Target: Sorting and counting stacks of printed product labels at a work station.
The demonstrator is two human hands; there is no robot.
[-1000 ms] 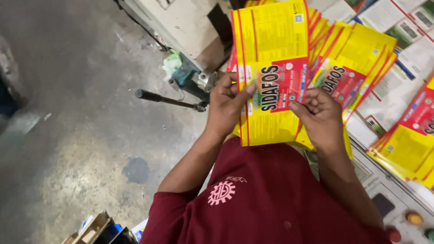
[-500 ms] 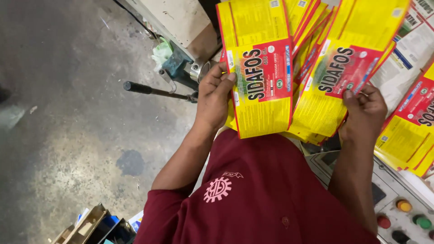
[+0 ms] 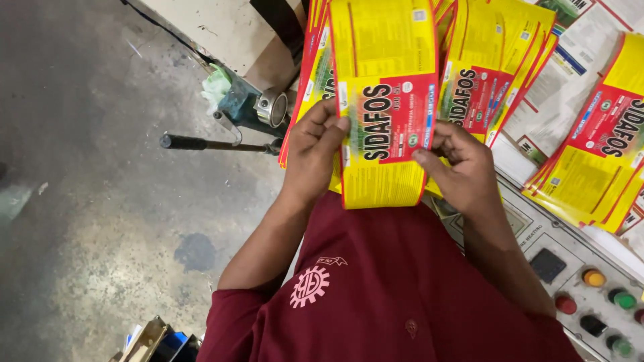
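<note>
A stack of yellow and red printed labels (image 3: pixel 386 100) is held upright in front of my chest. My left hand (image 3: pixel 314 147) grips its left edge, thumb across the front sheet. My right hand (image 3: pixel 463 164) pinches the right edge of the front label, fingers curled behind it. More labels of the same kind fan out behind (image 3: pixel 490 74), partly hidden by the front one. I wear a dark red shirt.
Another pile of yellow-red labels (image 3: pixel 594 161) lies at right on white printed sheets. A control panel (image 3: pixel 577 281) with coloured buttons is at lower right. A metal lever and green machine part (image 3: pixel 228 117) stand at left over the concrete floor (image 3: pixel 87 167).
My right hand, which held a separate bunch of labels out to the right, has come back to the front label. Both hands now hold the same stack.
</note>
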